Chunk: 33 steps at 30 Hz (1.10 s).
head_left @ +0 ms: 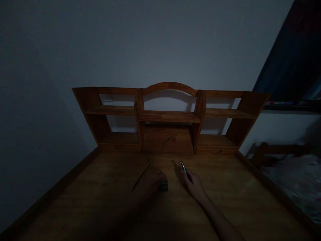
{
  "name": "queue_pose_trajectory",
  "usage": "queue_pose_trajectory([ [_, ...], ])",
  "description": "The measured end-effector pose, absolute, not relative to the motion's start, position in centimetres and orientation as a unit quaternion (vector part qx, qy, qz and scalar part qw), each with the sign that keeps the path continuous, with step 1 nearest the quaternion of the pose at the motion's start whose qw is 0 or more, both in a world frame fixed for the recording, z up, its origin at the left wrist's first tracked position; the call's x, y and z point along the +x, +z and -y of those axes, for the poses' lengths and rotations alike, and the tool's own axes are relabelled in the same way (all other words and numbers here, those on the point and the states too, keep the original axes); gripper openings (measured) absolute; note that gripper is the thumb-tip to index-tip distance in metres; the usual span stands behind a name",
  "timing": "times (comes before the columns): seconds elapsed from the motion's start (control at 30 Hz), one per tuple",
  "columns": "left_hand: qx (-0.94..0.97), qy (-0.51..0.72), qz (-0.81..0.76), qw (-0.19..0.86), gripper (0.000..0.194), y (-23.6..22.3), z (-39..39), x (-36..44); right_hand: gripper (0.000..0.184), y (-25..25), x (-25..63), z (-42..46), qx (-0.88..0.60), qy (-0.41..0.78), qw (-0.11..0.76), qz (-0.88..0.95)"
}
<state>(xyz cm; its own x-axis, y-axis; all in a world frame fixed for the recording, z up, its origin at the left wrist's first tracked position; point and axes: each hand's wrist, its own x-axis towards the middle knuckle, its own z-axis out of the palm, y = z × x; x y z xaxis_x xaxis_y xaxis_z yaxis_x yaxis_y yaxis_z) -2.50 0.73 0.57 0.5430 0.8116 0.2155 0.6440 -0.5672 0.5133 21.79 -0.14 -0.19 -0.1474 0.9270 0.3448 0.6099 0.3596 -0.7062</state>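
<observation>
My left hand (pixel 154 182) is low over the wooden desk, its fingers curled at the upper left of a small dark block (pixel 164 186) with rows of pale marks. The dim light hides how the fingertips meet that block, and its kind is unclear. To the right, my right hand (pixel 194 185) is closed round the dark handle of a slim tool (pixel 183 166). Its shiny metal end bends over to the left and points away from me. A long thin rod (pixel 141 175) lies slantwise on the desk, just left of my left hand.
Along the desk's (pixel 225 187) back edge stands a wooden shelf unit (pixel 169 116) against the pale wall. Raised wooden edges border the desk at both sides. Beyond the right edge are a pale, crumpled heap (pixel 293 180) and a dark curtain (pixel 293 57).
</observation>
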Motion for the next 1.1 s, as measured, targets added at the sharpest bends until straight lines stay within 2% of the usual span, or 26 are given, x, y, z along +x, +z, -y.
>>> queue_pose_trajectory([
  [0.17,0.823,0.238,-0.463,0.227,0.030,0.2,0.1,-2.2,0.043,0.0,21.7,0.0,-0.516,0.212,0.383,0.736],
  [0.5,0.816,0.263,-0.469,0.213,0.032,-0.1,0.5,-2.7,0.039,0.5,21.6,0.5,-0.516,0.207,0.378,0.740],
  [0.83,0.788,0.289,-0.465,0.281,0.023,-1.2,-0.8,-2.6,0.039,0.6,21.6,0.9,-0.516,0.193,0.372,0.747],
  [1.1,0.817,0.254,-0.458,0.241,0.018,-0.8,-1.6,-3.1,0.043,0.6,21.6,0.8,-0.514,0.188,0.374,0.749],
])
